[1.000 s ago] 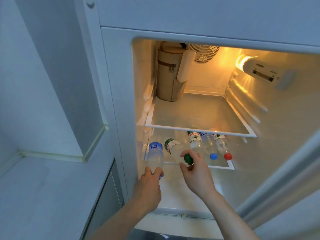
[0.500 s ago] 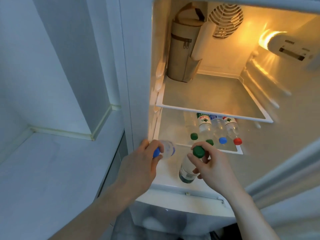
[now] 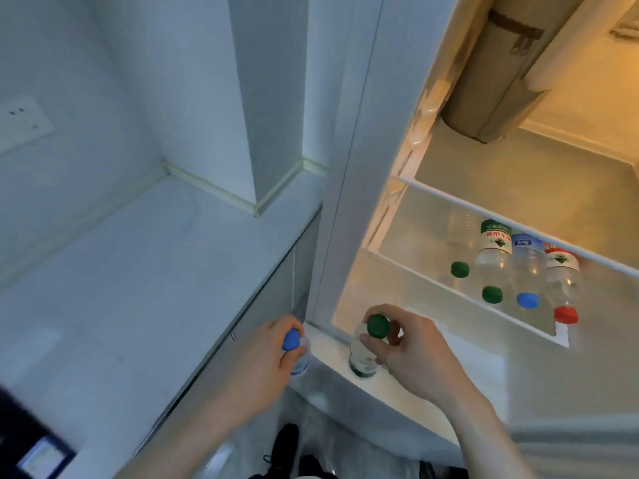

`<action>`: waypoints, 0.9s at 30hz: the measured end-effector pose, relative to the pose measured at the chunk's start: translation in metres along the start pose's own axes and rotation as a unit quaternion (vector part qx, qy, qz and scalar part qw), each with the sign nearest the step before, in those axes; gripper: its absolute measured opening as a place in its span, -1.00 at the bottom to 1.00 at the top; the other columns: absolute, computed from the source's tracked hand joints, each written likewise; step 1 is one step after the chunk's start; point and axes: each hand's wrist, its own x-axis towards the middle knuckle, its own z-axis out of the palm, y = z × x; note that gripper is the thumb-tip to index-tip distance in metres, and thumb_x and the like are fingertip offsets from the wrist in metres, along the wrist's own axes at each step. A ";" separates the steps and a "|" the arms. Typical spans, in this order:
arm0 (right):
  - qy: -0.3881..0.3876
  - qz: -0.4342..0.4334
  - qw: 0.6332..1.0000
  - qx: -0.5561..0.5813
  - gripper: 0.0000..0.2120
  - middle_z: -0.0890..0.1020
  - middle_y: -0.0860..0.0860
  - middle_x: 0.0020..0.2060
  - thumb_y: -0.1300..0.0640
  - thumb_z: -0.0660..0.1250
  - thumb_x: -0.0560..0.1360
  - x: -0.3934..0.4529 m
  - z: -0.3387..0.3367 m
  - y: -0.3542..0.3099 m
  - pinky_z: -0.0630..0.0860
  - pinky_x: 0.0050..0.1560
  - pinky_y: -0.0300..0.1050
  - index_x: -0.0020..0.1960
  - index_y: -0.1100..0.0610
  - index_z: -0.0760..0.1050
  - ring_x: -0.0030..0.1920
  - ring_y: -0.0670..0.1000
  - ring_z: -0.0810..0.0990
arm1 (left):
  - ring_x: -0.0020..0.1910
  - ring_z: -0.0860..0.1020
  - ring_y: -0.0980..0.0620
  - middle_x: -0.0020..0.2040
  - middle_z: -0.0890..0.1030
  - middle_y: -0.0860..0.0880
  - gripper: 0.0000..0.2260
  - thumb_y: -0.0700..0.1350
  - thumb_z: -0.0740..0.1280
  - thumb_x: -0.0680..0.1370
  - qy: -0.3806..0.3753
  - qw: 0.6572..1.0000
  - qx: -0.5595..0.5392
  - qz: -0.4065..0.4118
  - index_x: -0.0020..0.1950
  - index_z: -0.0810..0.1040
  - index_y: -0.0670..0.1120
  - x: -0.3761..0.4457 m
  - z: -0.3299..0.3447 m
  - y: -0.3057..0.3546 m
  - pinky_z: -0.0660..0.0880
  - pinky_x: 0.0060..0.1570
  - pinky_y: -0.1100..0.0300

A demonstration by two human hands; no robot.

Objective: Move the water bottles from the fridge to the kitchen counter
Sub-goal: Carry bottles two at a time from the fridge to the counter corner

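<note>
The person's left hand (image 3: 262, 361) reaches forward from the lower edge of the view, fingers curled round the neck of a blue-capped bottle (image 3: 294, 350), which hangs upright in front of the gap between the kitchen counter (image 3: 121, 288) and the fridge (image 3: 349, 167). The right hand (image 3: 411, 354) extends alongside it, wrist bent slightly inward, thumb and fingertips pinching the neck of a green-capped bottle (image 3: 366, 350) just under its cap; that bottle is upright over the fridge's lower front edge, and whether its base touches the ledge cannot be told. Both forearms are bare and run up from the bottom of the picture, roughly parallel. Four more bottles (image 3: 511, 271) lie side by side on the lower glass shelf (image 3: 415, 267), caps toward the door opening: two green, one blue, one red. A tan cylindrical bag (image 3: 491, 70) stands on the shelf above. The counter lies to the left of the fridge.
</note>
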 end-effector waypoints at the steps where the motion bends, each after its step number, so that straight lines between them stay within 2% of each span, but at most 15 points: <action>1: -0.016 -0.006 1.000 0.001 -0.87 0.66 -0.11 -0.14 -0.07 0.48 0.54 0.004 0.003 -0.002 0.63 -0.05 0.05 0.03 -0.23 0.56 -0.19 0.00 0.68 | -0.16 0.47 0.30 -0.05 0.52 0.18 -0.94 0.02 0.29 0.65 0.009 1.000 -0.010 -0.018 0.08 0.45 0.18 -0.004 -0.001 -0.002 0.34 -0.18 0.46; 4: -0.070 -0.047 0.996 0.008 -0.86 0.67 -0.11 -0.15 -0.05 0.48 0.54 0.014 0.016 -0.013 0.60 -0.09 -0.10 0.02 -0.23 0.56 -0.20 -0.05 0.66 | -0.14 0.47 0.31 -0.10 0.50 0.24 -0.92 0.05 0.30 0.63 0.059 0.996 -0.003 -0.073 0.06 0.42 0.22 -0.022 -0.006 -0.010 0.32 -0.23 0.40; 6: -0.090 -0.085 0.992 0.014 -0.86 0.63 -0.12 -0.24 -0.02 0.46 0.52 0.019 0.024 -0.021 0.48 -0.19 -0.28 0.02 -0.21 0.56 -0.26 -0.10 0.57 | -0.14 0.49 0.26 -0.09 0.49 0.28 -0.91 0.07 0.30 0.63 0.091 0.990 0.000 -0.107 0.06 0.41 0.22 -0.035 -0.009 -0.016 0.36 -0.19 0.29; 7: -0.108 -0.112 0.988 0.016 -0.88 0.60 -0.12 -0.27 -0.02 0.44 0.51 0.023 0.032 -0.026 0.44 -0.24 -0.30 0.01 -0.19 0.56 -0.30 -0.12 0.51 | -0.15 0.50 0.23 -0.09 0.50 0.28 -0.91 0.06 0.30 0.63 0.109 0.985 -0.002 -0.134 0.06 0.41 0.22 -0.046 -0.010 -0.021 0.40 -0.17 0.23; 10: -0.160 -0.175 0.972 0.000 -0.89 0.51 -0.08 -0.33 -0.02 0.39 0.45 0.030 0.049 -0.040 0.35 -0.31 -0.27 -0.03 -0.07 0.54 -0.37 -0.13 0.39 | -0.17 0.52 0.15 -0.06 0.52 0.21 -0.92 0.06 0.30 0.63 0.155 0.970 0.001 -0.186 0.07 0.42 0.21 -0.073 -0.012 -0.029 0.49 -0.11 0.15; 12: -0.186 -0.207 0.960 -0.003 -0.91 0.48 -0.11 -0.39 0.02 0.40 0.43 0.032 0.059 -0.050 0.35 -0.30 -0.27 -0.08 -0.03 0.53 -0.40 -0.13 0.37 | -0.19 0.53 0.12 -0.08 0.51 0.18 -0.92 0.05 0.30 0.63 0.178 0.962 0.007 -0.208 0.08 0.42 0.20 -0.093 -0.012 -0.033 0.51 -0.10 0.11; 14: -0.216 -0.244 0.945 -0.017 -0.90 0.48 -0.04 -0.37 0.03 0.42 0.44 0.030 0.073 -0.062 0.37 -0.28 -0.25 -0.08 -0.01 0.54 -0.39 -0.11 0.37 | -0.22 0.53 0.12 -0.09 0.49 0.16 -0.91 0.04 0.31 0.63 0.204 0.949 0.009 -0.238 0.08 0.42 0.20 -0.120 -0.014 -0.036 0.50 -0.13 0.09; 16: -0.236 -0.275 0.932 -0.029 -0.85 0.49 -0.01 -0.33 -0.05 0.42 0.44 0.027 0.085 -0.074 0.39 -0.28 -0.20 -0.04 -0.03 0.54 -0.36 -0.05 0.41 | -0.23 0.53 0.10 -0.09 0.47 0.15 -0.90 0.05 0.31 0.63 0.228 0.937 0.016 -0.265 0.08 0.41 0.20 -0.144 -0.015 -0.039 0.49 -0.14 0.06; 18: -0.256 -0.298 0.919 -0.034 -0.86 0.48 -0.07 -0.39 -0.10 0.44 0.45 0.023 0.096 -0.085 0.39 -0.29 -0.21 -0.04 -0.10 0.56 -0.36 -0.05 0.42 | -0.24 0.54 0.11 -0.08 0.48 0.15 -0.90 0.07 0.30 0.63 0.248 0.923 0.021 -0.293 0.07 0.39 0.22 -0.164 -0.016 -0.043 0.49 -0.16 0.06; 23: -0.309 -0.357 0.881 -0.035 -0.86 0.41 -0.12 -0.42 -0.03 0.49 0.48 0.005 0.130 -0.128 0.32 -0.32 -0.22 0.00 -0.12 0.56 -0.38 -0.10 0.37 | -0.22 0.52 0.09 -0.06 0.50 0.16 -0.90 0.08 0.29 0.62 0.288 0.895 0.013 -0.342 0.05 0.37 0.23 -0.219 -0.019 -0.056 0.52 -0.15 0.04; 27: -0.331 -0.399 0.854 -0.050 -0.84 0.44 -0.11 -0.39 -0.05 0.48 0.47 -0.023 0.159 -0.164 0.34 -0.32 -0.24 0.02 -0.15 0.57 -0.38 -0.10 0.37 | -0.22 0.50 0.10 -0.11 0.49 0.17 -0.88 0.09 0.29 0.61 0.322 0.873 0.004 -0.366 0.03 0.35 0.26 -0.266 -0.021 -0.067 0.45 -0.22 0.15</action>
